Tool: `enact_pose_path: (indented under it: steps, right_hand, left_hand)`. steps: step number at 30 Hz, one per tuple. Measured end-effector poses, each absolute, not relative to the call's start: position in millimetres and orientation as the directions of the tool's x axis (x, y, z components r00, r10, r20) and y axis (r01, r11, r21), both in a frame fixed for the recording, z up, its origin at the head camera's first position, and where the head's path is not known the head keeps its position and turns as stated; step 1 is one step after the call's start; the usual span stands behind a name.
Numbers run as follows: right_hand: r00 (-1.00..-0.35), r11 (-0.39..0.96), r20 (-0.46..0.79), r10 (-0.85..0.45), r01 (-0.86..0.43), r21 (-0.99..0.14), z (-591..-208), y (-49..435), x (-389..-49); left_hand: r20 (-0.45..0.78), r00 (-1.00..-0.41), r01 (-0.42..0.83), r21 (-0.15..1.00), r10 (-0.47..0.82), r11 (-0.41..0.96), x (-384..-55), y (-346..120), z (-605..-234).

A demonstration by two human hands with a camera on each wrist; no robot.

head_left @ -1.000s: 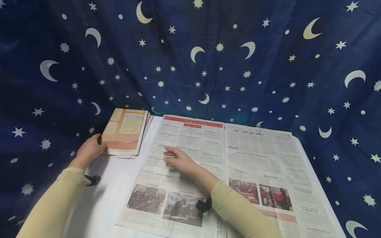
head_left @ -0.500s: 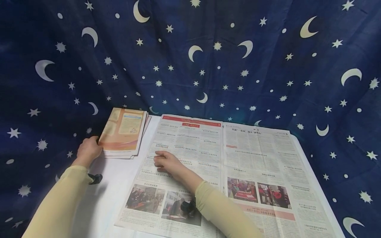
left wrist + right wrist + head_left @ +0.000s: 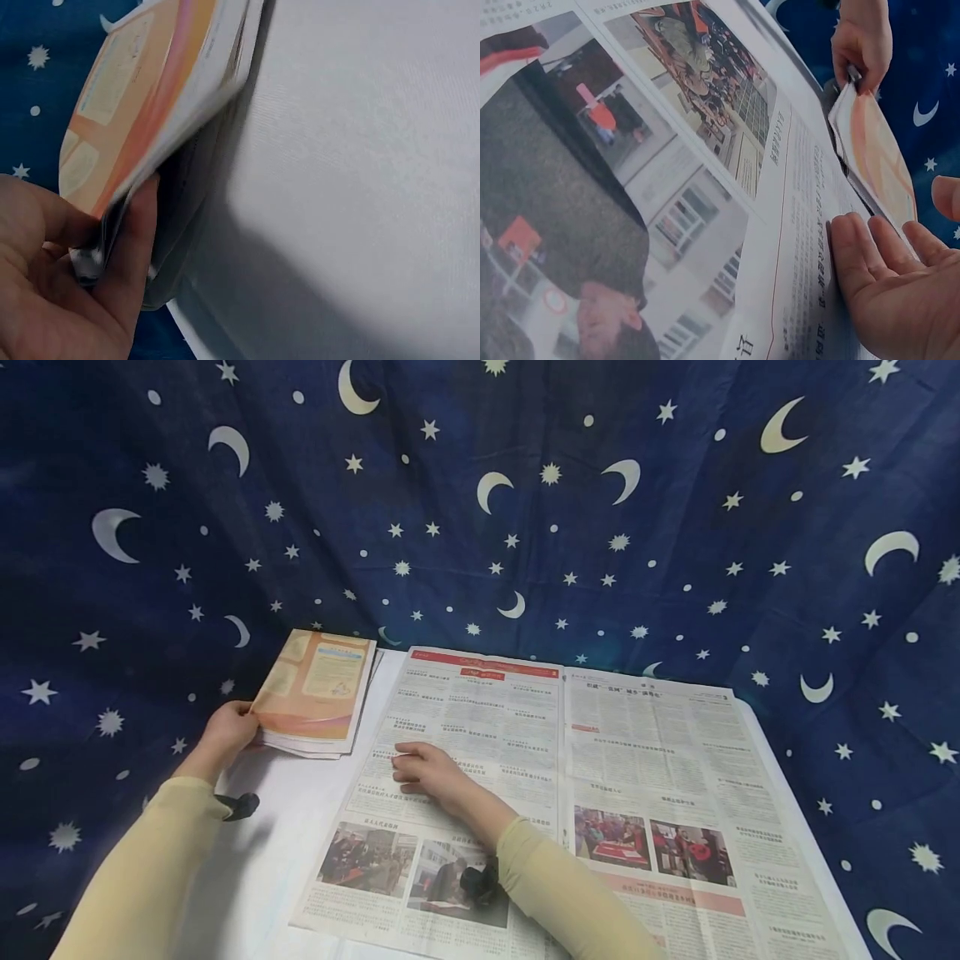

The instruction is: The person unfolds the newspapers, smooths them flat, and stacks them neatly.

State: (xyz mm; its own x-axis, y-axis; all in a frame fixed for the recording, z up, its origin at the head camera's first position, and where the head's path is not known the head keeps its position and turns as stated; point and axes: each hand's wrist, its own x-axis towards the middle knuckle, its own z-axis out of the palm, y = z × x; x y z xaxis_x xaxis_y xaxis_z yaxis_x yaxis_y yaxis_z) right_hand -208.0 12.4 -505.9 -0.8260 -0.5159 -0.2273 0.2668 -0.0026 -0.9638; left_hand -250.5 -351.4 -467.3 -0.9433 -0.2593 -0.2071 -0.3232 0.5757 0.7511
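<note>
An orange booklet [image 3: 318, 689] with pale text boxes lies on top of a small pile of papers at the table's far left. My left hand [image 3: 227, 731] pinches its near left corner. In the left wrist view, the thumb is above and a finger [image 3: 137, 232] below the bent edge, lifted off the papers [image 3: 180, 232] underneath. My right hand [image 3: 438, 777] is over the left page of a spread-out newspaper [image 3: 637, 743], fingers loosely bent and holding nothing. In the right wrist view its fingers [image 3: 877, 251] are close over the newsprint.
A white tabletop [image 3: 281, 835] shows between the pile and the newspaper. Behind and at both sides hangs a dark blue curtain [image 3: 450, 460] with moons and stars. A black wrist camera [image 3: 480, 881] sits under the right forearm.
The right hand has shifted left and slightly nearer over the newspaper, then stayed there. The left hand keeps to the booklet's corner, and the booklet has moved slightly right over the pile.
</note>
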Motion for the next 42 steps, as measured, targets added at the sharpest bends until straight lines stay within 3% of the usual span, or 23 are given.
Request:
enact_pose_path:
  steps: [3, 8, 20, 26, 33, 42]
  right_hand:
    - [-0.827, -0.005, -0.226, -0.515, 0.266, -0.964, -506, 15, -208]
    - [-0.831, -0.031, -0.234, -0.504, 0.288, -0.957, -507, 17, -212]
    - [-0.868, -0.206, -0.241, -0.433, 0.356, -0.912, -489, 25, -235]
    - [-0.917, -0.235, -0.225, -0.328, 0.311, -0.921, -475, 44, -247]
    - [-0.954, -0.086, -0.22, -0.203, 0.241, -0.967, -473, 87, -245]
    - [-0.965, 0.109, -0.213, -0.154, 0.198, -0.974, -484, 156, -223]
  left_hand:
    - [-0.287, -0.923, -0.371, 0.838, -0.255, 0.399, -251, -350, -467]
    - [-0.322, -0.924, -0.371, 0.889, -0.208, 0.269, -249, -348, -461]
    - [-0.252, -0.967, -0.248, 0.964, 0.034, 0.092, -241, -286, -445]
    - [-0.25, -0.962, -0.238, 0.964, 0.106, 0.115, -233, -239, -443]
    - [-0.279, -0.948, -0.257, 0.954, 0.15, 0.151, -227, -190, -451]
    - [-0.369, -0.886, -0.337, 0.929, 0.282, 0.155, -227, -131, -468]
